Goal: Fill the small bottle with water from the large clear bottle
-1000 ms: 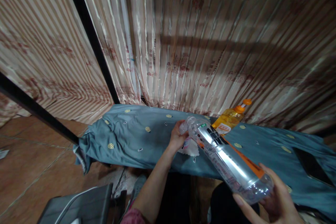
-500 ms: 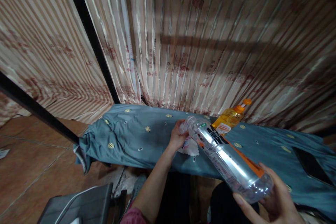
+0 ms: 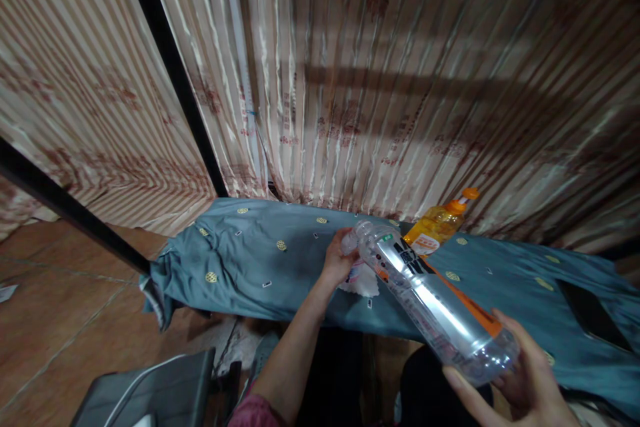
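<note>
Two hands share one clear bottle (image 3: 435, 303) tilted above the blue-draped surface (image 3: 280, 273): right hand (image 3: 520, 380) cups its base, left hand (image 3: 339, 260) pinches the neck. A loose grip could knock the orange bottle (image 3: 437, 227) just behind.

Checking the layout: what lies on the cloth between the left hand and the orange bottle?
In the head view, the clear bottle's neck crosses between the left hand and the orange bottle; a white wad lies just below.
</note>
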The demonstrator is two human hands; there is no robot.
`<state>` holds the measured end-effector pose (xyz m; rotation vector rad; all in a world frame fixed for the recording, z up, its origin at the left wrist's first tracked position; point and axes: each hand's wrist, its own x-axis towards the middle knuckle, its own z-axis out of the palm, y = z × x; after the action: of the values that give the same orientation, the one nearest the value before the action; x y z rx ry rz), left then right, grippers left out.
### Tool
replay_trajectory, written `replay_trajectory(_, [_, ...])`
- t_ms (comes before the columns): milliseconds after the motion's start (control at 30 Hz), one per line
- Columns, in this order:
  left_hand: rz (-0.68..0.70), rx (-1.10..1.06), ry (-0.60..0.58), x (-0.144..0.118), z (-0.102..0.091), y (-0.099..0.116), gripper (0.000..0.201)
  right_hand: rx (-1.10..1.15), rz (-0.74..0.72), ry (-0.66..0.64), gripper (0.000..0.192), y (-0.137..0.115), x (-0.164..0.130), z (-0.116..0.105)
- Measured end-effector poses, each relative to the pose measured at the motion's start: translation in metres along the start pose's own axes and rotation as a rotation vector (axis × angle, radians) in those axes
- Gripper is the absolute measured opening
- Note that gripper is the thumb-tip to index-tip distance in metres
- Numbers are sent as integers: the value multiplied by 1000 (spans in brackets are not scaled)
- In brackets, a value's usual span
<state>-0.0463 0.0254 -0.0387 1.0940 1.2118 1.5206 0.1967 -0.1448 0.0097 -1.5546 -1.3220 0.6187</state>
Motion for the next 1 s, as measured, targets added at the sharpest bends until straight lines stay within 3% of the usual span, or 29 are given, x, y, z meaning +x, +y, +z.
replay_trajectory(1000, [27, 42, -4, 1, 0, -5, 47, -37, -74, 37, 99, -9, -2, 6])
